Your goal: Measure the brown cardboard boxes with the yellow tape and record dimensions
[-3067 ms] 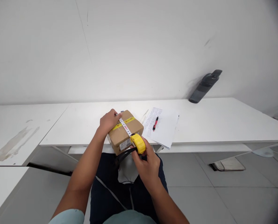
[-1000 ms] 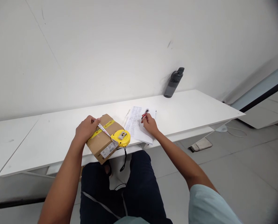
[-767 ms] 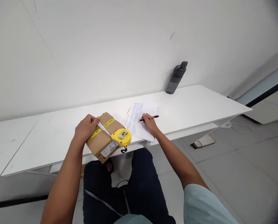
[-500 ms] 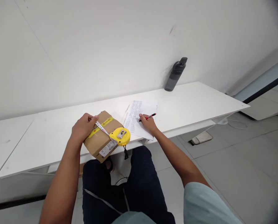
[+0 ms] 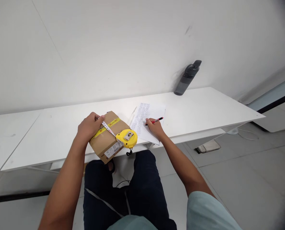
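Note:
A small cardboard box (image 5: 103,142) with yellow tape sits at the near edge of the white table (image 5: 192,110). My left hand (image 5: 89,127) grips its far left corner and pins the end of a white measuring tape (image 5: 108,128) there. The tape's yellow case (image 5: 127,138) lies on the box's right end, its black strap hanging off the edge. My right hand (image 5: 154,128) is closed on a red pen (image 5: 154,121), tip on a written sheet of paper (image 5: 146,122) to the right of the box.
A dark grey bottle (image 5: 187,77) leans against the wall at the back right of the table. A second white table (image 5: 3,134) adjoins on the left. A flat grey object (image 5: 208,146) lies on the floor under the table's right side. My legs are below the table edge.
My right hand let go of the yellow tape case, left it on the box, picked up the red pen and brought its tip to the paper. My left hand stayed on the box.

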